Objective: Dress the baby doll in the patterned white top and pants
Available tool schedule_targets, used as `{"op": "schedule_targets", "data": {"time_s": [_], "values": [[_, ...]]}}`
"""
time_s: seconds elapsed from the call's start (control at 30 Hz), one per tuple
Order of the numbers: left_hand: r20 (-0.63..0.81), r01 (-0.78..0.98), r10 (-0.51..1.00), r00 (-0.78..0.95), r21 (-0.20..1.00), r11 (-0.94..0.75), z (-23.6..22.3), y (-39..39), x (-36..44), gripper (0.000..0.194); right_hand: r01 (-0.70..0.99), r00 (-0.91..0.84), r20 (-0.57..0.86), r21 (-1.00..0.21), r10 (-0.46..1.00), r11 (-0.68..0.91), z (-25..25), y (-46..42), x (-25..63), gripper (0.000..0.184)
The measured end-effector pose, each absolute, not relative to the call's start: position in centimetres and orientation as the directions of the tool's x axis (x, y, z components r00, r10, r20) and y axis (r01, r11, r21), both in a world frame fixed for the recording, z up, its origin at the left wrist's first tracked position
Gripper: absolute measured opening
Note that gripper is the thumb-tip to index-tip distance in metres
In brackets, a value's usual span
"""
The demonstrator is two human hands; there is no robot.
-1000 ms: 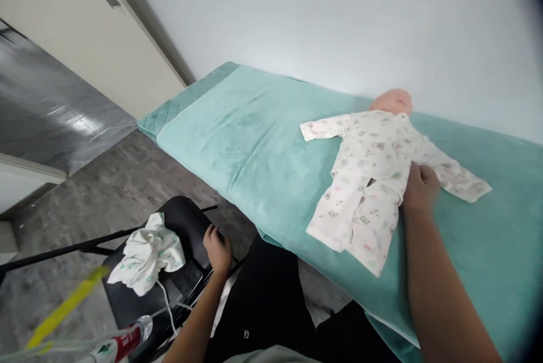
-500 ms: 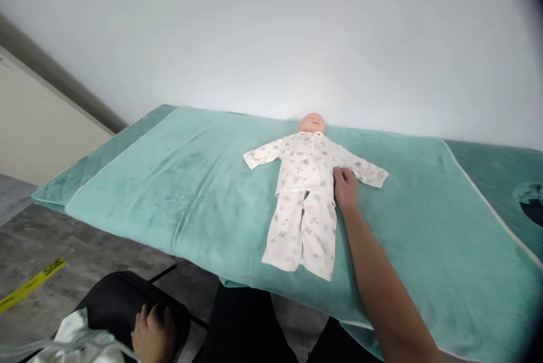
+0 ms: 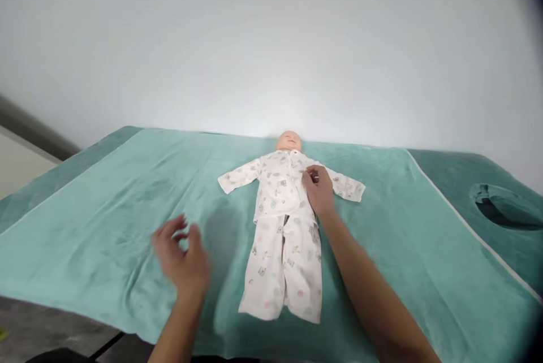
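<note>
Just left of the right hand (image 3: 321, 192), in the head view, a doll (image 3: 289, 140) face up on the green-covered surface (image 3: 424, 278), head near the wall (image 3: 271, 40) and showing at the collar of a white printed top (image 3: 278, 185). At the side of that top, below the sleeve (image 3: 348, 188) nearest the right hand, fingers curled inward; whether gripping cloth or only resting there, impossible to tell. Nearer than the right hand and to its left, matching trousers (image 3: 263, 275) spread flat below the top's hem, legs slightly apart. Left of the trousers, left hand (image 3: 182, 258) over the surface, blurred, open, fingers loosely bent and thumb apart. Far right of the right hand, beyond white edging (image 3: 475, 233), a rounded opening (image 3: 504, 210).
</note>
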State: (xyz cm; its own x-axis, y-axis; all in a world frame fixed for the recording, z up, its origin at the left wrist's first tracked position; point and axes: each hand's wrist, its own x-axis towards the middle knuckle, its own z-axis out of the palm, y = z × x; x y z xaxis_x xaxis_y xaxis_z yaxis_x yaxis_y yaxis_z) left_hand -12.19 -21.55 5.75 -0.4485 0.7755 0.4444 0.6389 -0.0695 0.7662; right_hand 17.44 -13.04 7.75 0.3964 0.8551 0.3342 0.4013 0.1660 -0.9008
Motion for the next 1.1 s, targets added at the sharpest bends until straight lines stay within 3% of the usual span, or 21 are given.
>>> {"op": "schedule_targets", "data": {"time_s": [0.17,0.33,0.5,0.67,0.87,1.1], "values": [[0.415,0.488,0.91,-0.02,0.798,-0.353,10.4,-7.1,-1.0,0.025,0.707,0.274,0.265,-0.707,0.924,-0.007,11.0,-6.9,16.4,0.025],[0.186,0.539,0.958,0.218,0.795,-0.278,10.2,-0.4,3.2,0.025,0.824,0.237,0.129,-0.552,0.963,-0.129,9.5,-2.5,16.9,0.038],[0.175,0.467,0.945,0.277,0.835,-0.292,9.0,0.3,2.5,0.017,0.701,0.33,0.255,-0.711,0.909,-0.055,7.3,-3.0,18.0,0.032],[0.186,0.376,0.962,0.2,0.892,-0.251,9.4,0.1,2.7,0.018,0.496,0.401,0.346,-0.86,0.848,0.116,8.2,-4.0,17.1,0.03],[0.103,0.087,0.964,0.247,0.988,-0.128,10.5,-0.9,3.2,0.015,0.371,0.321,0.309,-0.911,0.895,0.182,8.4,-4.1,16.6,0.024],[0.071,0.075,0.96,0.271,0.993,-0.094,10.2,-1.1,3.2,0.008,0.347,0.318,0.351,-0.908,0.881,0.236,6.9,-4.6,16.9,0.025]]}}
